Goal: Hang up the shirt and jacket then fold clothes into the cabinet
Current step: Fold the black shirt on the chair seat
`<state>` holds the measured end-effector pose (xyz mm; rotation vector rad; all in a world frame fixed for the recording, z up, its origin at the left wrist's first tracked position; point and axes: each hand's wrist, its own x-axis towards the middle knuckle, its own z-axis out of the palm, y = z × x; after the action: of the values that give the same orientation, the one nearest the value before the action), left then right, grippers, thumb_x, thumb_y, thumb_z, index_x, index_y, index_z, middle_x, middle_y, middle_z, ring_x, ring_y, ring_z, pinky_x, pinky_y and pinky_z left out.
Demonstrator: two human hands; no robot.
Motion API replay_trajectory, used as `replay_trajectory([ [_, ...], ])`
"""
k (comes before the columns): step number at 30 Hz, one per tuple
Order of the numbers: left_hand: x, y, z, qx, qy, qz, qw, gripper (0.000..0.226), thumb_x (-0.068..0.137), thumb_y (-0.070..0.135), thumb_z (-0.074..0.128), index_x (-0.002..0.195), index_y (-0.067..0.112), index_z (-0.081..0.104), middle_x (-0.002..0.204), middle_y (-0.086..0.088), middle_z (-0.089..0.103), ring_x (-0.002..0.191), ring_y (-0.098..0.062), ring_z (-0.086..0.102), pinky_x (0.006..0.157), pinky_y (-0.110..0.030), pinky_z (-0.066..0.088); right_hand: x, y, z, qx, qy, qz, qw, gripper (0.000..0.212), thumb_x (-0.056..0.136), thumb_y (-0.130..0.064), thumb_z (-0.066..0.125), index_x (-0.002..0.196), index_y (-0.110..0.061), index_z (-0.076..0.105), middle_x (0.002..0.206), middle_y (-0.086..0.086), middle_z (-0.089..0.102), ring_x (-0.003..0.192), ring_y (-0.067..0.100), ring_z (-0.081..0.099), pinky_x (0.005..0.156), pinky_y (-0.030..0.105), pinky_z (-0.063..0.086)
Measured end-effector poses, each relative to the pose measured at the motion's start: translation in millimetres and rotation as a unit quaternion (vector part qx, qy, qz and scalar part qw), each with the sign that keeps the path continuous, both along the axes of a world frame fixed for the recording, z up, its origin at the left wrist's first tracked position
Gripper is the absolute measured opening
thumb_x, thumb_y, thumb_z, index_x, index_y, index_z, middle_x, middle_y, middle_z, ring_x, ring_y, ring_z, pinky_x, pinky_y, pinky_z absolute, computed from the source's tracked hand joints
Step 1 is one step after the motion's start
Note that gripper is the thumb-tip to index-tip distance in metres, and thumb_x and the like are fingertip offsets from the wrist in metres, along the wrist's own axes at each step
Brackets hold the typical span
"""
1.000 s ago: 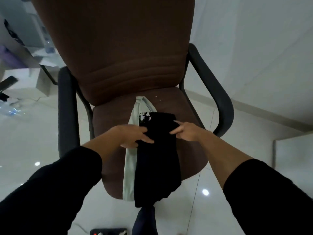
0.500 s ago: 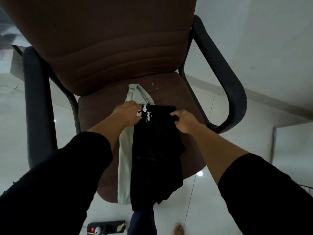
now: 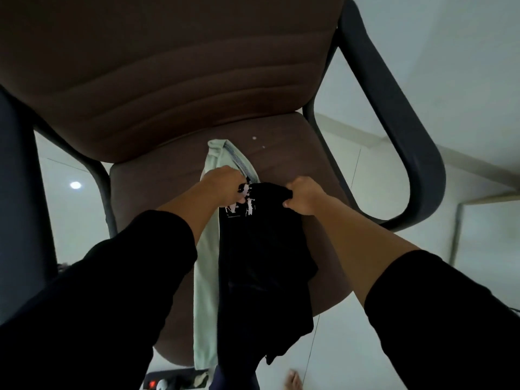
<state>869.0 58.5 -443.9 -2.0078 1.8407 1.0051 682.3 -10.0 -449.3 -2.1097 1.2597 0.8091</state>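
A black garment (image 3: 261, 266) with a white print near its top lies lengthwise on the seat of a brown chair (image 3: 157, 80), and its lower end hangs over the front edge. Under it, showing along its left side, lies a pale green garment (image 3: 206, 280) with a striped collar band. My left hand (image 3: 223, 184) is closed on the black garment's top left corner. My right hand (image 3: 302, 197) is closed on its top right corner. The top edge is bunched up between both hands.
The chair has dark armrests at the left (image 3: 19, 198) and right (image 3: 394, 108). A power strip (image 3: 168, 381) with a red light lies on the pale tiled floor below the seat. A bare foot (image 3: 294, 381) shows at the bottom.
Both hands went from resting flat on the black garment's top edge to gripping its two corners and bunching it. The camera has moved closer to the chair.
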Motion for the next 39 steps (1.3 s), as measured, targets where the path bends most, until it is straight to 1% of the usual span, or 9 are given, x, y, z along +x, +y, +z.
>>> replay_trajectory([
  [4, 10, -20, 35, -0.060, 0.009, 0.008, 0.998, 0.015, 0.085, 0.031, 0.066, 0.092, 0.018, 0.063, 0.106, -0.008, 0.057, 0.104, -0.029, 0.057, 0.081, -0.037, 0.048, 2, -15, 40, -0.088, -0.039, -0.030, 0.995, 0.044, 0.088, -0.031, 0.060, 0.127, -0.013, 0.056, 0.130, 0.013, 0.053, 0.122, 0.032, 0.048, 0.098, 0.039, 0.044],
  [7, 17, -36, 67, -0.162, -0.023, 0.030, 0.986, 0.025, 0.089, 0.026, 0.061, 0.112, 0.014, 0.062, 0.117, -0.010, 0.052, 0.109, -0.033, 0.054, 0.087, -0.040, 0.043, 11, -28, 76, -0.200, -0.093, -0.043, 0.974, 0.041, 0.088, -0.029, 0.059, 0.127, -0.015, 0.055, 0.125, 0.013, 0.054, 0.121, 0.032, 0.045, 0.095, 0.042, 0.042],
  [13, 22, -18, 102, -0.305, -0.038, 0.005, 0.951, 0.022, 0.088, 0.023, 0.061, 0.110, 0.017, 0.060, 0.112, -0.008, 0.055, 0.103, -0.030, 0.058, 0.084, -0.039, 0.040, 13, -9, 112, -0.314, -0.143, -0.011, 0.939, 0.030, 0.084, -0.020, 0.061, 0.111, -0.013, 0.053, 0.115, 0.010, 0.057, 0.114, 0.030, 0.044, 0.088, 0.040, 0.036],
  [20, -17, 101, 70, -0.225, -0.011, -0.002, 0.974, 0.023, 0.085, 0.018, 0.061, 0.107, 0.022, 0.058, 0.108, -0.002, 0.056, 0.102, -0.025, 0.057, 0.082, -0.036, 0.039, -36, 97, 85, -0.261, -0.140, 0.059, 0.953, 0.034, 0.079, -0.020, 0.064, 0.109, -0.014, 0.049, 0.111, 0.007, 0.057, 0.114, 0.029, 0.043, 0.094, 0.043, 0.032],
  [23, -42, 153, 41, -0.126, -0.004, 0.027, 0.992, 0.029, 0.082, 0.033, 0.065, 0.110, 0.025, 0.058, 0.113, 0.001, 0.052, 0.109, -0.021, 0.054, 0.089, -0.036, 0.039, -62, 148, 59, -0.198, -0.102, 0.077, 0.972, 0.035, 0.081, -0.023, 0.063, 0.113, -0.016, 0.050, 0.116, 0.006, 0.054, 0.117, 0.026, 0.042, 0.096, 0.043, 0.032],
  [27, -64, 194, 6, -0.046, 0.044, 0.174, 0.983, 0.053, 0.071, 0.063, 0.068, 0.108, 0.025, 0.063, 0.140, 0.000, 0.028, 0.135, -0.021, 0.025, 0.110, -0.045, 0.028, -94, 185, 21, -0.059, -0.117, -0.083, 0.988, 0.036, 0.083, -0.039, 0.065, 0.113, -0.021, 0.058, 0.127, 0.005, 0.039, 0.124, 0.024, 0.033, 0.103, 0.040, 0.033],
  [30, -71, 193, -5, -0.060, 0.106, 0.266, 0.956, 0.085, 0.068, 0.053, 0.076, 0.138, 0.025, 0.036, 0.150, -0.014, 0.012, 0.140, -0.033, 0.018, 0.113, -0.045, 0.029, -94, 185, 11, -0.022, -0.222, -0.248, 0.943, 0.060, 0.077, -0.041, 0.073, 0.128, -0.025, 0.046, 0.138, 0.010, 0.027, 0.129, 0.028, 0.034, 0.106, 0.034, 0.033],
  [33, -72, 181, -11, -0.058, 0.142, 0.288, 0.945, 0.113, 0.064, 0.046, 0.082, 0.148, 0.038, 0.007, 0.147, -0.017, 0.019, 0.135, -0.035, 0.030, 0.109, -0.046, 0.034, -79, 174, 5, 0.044, -0.286, -0.304, 0.908, 0.089, 0.075, -0.042, 0.075, 0.146, -0.037, 0.021, 0.146, 0.014, 0.024, 0.133, 0.029, 0.032, 0.105, 0.032, 0.031],
  [39, -74, 148, -23, -0.036, 0.087, 0.289, 0.953, 0.125, 0.057, 0.054, 0.082, 0.143, 0.052, -0.008, 0.149, -0.017, 0.019, 0.138, -0.036, 0.019, 0.111, -0.049, 0.027, -56, 154, -11, -0.005, -0.206, -0.261, 0.943, 0.103, 0.074, -0.056, 0.070, 0.145, -0.051, -0.005, 0.135, 0.026, 0.033, 0.128, 0.040, 0.030, 0.106, 0.049, 0.030],
])
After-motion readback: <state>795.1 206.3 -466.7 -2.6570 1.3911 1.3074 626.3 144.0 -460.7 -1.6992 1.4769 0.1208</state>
